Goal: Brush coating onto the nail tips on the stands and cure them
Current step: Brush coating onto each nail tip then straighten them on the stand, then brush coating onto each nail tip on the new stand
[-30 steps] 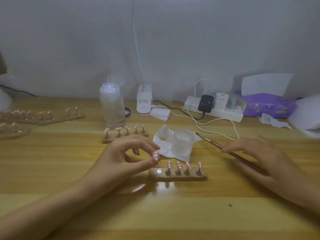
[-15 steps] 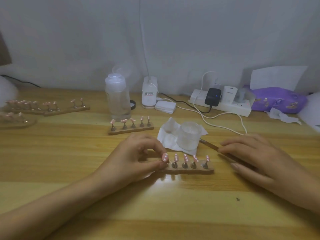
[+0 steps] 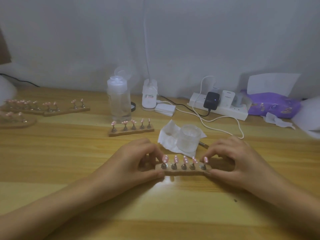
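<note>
A wooden stand (image 3: 183, 172) with several pink nail tips on metal pegs lies on the table in front of me. My left hand (image 3: 133, 163) pinches its left end between thumb and fingers. My right hand (image 3: 232, 160) pinches its right end the same way. Just behind the stand, a small frosted glass jar (image 3: 189, 137) sits on a white tissue (image 3: 168, 135). The thin brush (image 3: 203, 144) lies on the table beside the jar, mostly hidden behind my right hand. A second stand with nail tips (image 3: 131, 129) lies farther back.
More stands with nail tips (image 3: 46, 108) lie at the far left. A clear plastic bottle (image 3: 119, 101), a white device (image 3: 149, 96), a power strip with chargers (image 3: 220, 104), white cables (image 3: 216, 125) and a purple wipes pack (image 3: 273, 104) line the back of the wooden table.
My left hand set the nail tip it held onto the stand's left peg. My right hand let go of the brush and moved left to the stand's right end.
</note>
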Motion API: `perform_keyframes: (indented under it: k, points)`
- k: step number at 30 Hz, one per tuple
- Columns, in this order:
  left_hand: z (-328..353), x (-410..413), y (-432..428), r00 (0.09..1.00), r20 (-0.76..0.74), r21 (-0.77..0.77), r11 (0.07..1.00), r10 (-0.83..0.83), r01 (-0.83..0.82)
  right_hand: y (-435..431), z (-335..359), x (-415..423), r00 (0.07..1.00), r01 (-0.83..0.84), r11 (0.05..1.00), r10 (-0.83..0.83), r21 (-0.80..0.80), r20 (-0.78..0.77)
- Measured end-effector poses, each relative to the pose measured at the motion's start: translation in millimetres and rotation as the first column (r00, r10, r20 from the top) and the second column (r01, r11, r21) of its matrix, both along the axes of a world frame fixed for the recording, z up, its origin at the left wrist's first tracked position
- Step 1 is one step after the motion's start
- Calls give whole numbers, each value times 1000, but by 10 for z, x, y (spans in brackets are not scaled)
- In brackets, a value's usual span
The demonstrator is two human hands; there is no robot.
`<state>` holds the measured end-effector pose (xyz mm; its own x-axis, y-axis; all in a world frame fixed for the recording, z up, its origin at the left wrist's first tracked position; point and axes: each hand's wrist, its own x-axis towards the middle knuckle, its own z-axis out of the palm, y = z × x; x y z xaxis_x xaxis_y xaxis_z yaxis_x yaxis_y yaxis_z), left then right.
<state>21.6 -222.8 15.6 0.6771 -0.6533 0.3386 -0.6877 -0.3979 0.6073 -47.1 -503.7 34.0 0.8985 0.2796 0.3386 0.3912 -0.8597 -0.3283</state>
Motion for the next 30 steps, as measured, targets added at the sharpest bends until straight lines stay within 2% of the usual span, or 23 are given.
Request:
perform_keyframes:
  k: [4,7,11,14,16,19,23,27,28,30]
  points:
    - [-12,-35,-9,997,59,-5,999,-49,49,-6,56,-141,1000,-13,999,12,32,19]
    - [-11,-59,-30,996,49,25,997,-79,78,-163,110,-329,998,46,998,-48,53,44]
    - [-23,-133,-140,990,88,94,991,-108,100,-669,180,-660,973,218,960,-227,174,30]
    - [7,-216,-439,979,119,191,971,-167,143,-1161,152,-835,911,397,877,-413,270,4]
    - [89,-275,-784,965,87,183,956,-249,230,-1465,96,-859,868,487,826,-495,283,-49]
    - [248,-289,-1491,920,203,212,933,-334,292,-1800,29,-774,827,554,791,-558,258,-65]
    - [247,-285,-2439,856,405,372,913,-322,167,-2148,-41,-551,776,620,757,-630,206,-24]
    - [125,-409,-3056,833,437,511,856,-339,80,-2468,-64,-399,727,685,728,-685,17,54]
    - [104,-436,-3152,833,438,521,850,-339,72,-2536,-63,-409,747,665,746,-665,41,-6]
    - [47,-454,-3228,840,429,513,855,-331,76,-2593,-72,-463,793,609,766,-579,205,-192]
